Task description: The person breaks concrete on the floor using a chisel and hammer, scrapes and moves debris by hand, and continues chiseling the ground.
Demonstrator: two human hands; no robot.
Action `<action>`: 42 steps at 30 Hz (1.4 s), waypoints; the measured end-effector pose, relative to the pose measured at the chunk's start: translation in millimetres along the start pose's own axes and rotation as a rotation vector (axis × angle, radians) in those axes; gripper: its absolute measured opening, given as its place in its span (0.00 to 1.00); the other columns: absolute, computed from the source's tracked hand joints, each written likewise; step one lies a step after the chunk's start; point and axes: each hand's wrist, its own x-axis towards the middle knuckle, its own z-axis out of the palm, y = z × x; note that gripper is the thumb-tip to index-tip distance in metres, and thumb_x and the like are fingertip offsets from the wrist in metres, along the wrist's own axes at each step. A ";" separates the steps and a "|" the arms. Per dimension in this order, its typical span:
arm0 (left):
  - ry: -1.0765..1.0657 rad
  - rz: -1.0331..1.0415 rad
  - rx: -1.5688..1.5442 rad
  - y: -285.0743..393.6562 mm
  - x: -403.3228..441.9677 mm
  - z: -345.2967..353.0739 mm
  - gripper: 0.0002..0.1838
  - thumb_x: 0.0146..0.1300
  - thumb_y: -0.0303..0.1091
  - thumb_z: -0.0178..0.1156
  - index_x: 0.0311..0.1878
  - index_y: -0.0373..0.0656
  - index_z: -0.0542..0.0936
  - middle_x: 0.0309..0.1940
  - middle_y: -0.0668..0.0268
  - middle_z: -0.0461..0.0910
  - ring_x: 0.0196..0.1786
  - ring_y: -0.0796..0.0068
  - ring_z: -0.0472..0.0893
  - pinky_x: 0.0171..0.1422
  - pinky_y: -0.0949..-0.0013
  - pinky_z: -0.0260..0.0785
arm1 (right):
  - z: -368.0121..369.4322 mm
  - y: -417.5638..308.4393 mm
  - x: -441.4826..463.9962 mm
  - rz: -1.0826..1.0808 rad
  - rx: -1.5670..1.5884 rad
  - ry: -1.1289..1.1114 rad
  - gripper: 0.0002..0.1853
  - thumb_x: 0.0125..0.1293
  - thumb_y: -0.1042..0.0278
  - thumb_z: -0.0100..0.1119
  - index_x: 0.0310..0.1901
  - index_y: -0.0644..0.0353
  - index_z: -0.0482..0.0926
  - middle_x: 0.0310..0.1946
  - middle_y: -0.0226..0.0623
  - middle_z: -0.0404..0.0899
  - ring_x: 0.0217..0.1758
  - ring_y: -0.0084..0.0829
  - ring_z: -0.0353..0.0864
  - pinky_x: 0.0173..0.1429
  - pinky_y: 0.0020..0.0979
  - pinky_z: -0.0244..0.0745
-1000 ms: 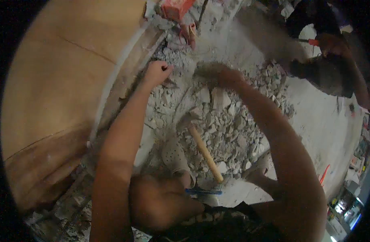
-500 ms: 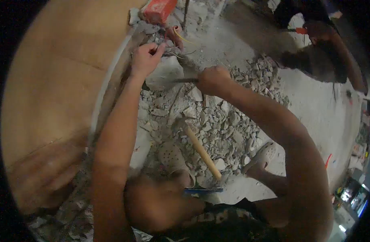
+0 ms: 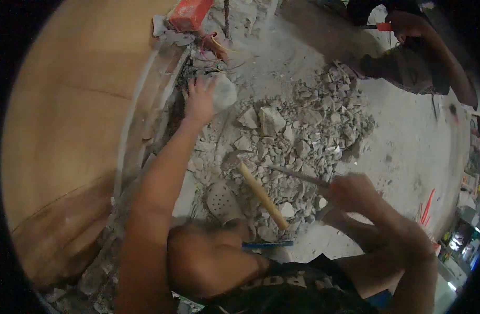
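Observation:
My left hand [image 3: 199, 103] is open with its fingers spread, at the left side of a large pale chunk of rubble [image 3: 226, 93]. The fingers seem to touch the chunk, though the contact is blurred. Closed in a fist, my right hand [image 3: 355, 194] grips a thin metal rod, perhaps a chisel [image 3: 300, 176], whose tip points left over the broken rubble [image 3: 302, 125]. Between my feet lies a hammer [image 3: 263, 196] with a wooden handle, its head partly lost among the debris. Neither hand touches it.
A wooden panel [image 3: 72, 131] stands along the left. Beyond my left hand are a red block [image 3: 190, 14] and loose wires [image 3: 225, 48]. At upper right, another person's hand [image 3: 407, 26] holds a red-handled tool [image 3: 384, 26]. My clog [image 3: 223, 201] rests beside the hammer.
My right hand has drawn the rod away from the pale chunk, back toward my body and rightward. My left hand has gone from pinched fingers near the wires to spread fingers at the chunk.

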 end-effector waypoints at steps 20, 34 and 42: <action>-0.374 -0.054 0.122 77.3 -14.4 -48.9 0.67 0.33 0.52 0.78 0.76 0.56 0.48 0.69 0.36 0.54 0.71 0.36 0.56 0.71 0.41 0.54 | 91.6 23.2 -111.3 0.006 0.360 0.069 0.20 0.62 0.45 0.59 0.27 0.55 0.84 0.20 0.40 0.80 0.26 0.45 0.82 0.33 0.44 0.77; -0.533 0.213 -0.573 363.5 -39.7 -93.2 0.77 0.30 0.75 0.71 0.76 0.39 0.42 0.72 0.42 0.54 0.73 0.46 0.59 0.74 0.52 0.57 | 115.1 10.6 -129.7 -0.210 0.151 -0.017 0.21 0.65 0.47 0.52 0.30 0.55 0.85 0.25 0.37 0.83 0.33 0.40 0.85 0.36 0.41 0.78; -0.407 0.170 -0.340 250.4 2.2 -92.5 0.48 0.48 0.64 0.68 0.69 0.47 0.66 0.65 0.46 0.67 0.66 0.45 0.68 0.68 0.51 0.63 | 104.9 22.6 -139.8 -0.160 0.116 0.093 0.23 0.63 0.41 0.56 0.27 0.53 0.83 0.20 0.35 0.81 0.26 0.37 0.83 0.33 0.38 0.75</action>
